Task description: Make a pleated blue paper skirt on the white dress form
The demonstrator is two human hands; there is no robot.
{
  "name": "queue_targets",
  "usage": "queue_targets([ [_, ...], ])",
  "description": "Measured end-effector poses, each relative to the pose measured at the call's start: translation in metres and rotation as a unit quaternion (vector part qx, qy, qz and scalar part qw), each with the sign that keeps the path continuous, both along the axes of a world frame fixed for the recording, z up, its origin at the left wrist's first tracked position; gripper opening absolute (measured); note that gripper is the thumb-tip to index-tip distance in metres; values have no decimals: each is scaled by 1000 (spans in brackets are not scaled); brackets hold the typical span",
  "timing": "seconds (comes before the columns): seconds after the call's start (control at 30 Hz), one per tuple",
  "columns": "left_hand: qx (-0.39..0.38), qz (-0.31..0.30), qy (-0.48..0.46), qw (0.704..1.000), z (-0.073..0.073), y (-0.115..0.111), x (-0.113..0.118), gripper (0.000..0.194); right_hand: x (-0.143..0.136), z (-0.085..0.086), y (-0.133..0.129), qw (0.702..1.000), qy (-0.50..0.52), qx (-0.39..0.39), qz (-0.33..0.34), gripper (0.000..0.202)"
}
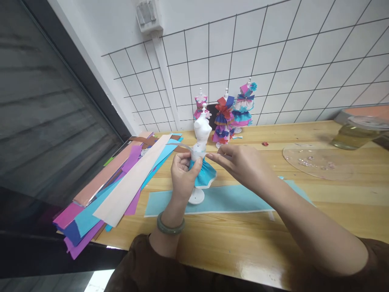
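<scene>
A small white dress form [203, 129] stands upright on its round base in front of me. It wears a turquoise skirt [206, 175] with a white hem. A thin whitish ribbon [199, 154] lies around the waist above the skirt, and its loose tail sticks out to the left. My left hand [184, 172] is closed on the dress form at the waist, thumb in front, fingers behind. On the other side, my right hand [240, 160] pinches what looks like the ribbon's other end, close to the waist; the fingertips partly hide it.
A light blue paper strip [237, 198] lies under the form's base. Coloured crepe paper strips [133, 182] are piled at left. Several dressed forms, including a red and purple one [224, 117], stand by the wall. At right are a clear tray [316, 162] of small gems and a jar [349, 136].
</scene>
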State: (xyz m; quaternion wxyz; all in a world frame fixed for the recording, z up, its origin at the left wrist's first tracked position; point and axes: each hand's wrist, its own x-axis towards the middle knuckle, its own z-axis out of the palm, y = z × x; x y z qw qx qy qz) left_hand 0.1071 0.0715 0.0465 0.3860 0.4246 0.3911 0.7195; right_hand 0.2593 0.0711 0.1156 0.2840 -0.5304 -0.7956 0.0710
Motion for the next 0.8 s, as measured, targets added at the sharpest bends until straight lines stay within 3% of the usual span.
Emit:
queue_targets([
  [0.5, 13, -40, -8, 999, 2, -3, 4, 37, 5, -7, 14, 998, 53, -32, 24, 53],
  [0.8, -22, -149, -39, 988, 1, -1, -1, 42, 11, -10, 21, 994, 68, -74, 34, 54],
])
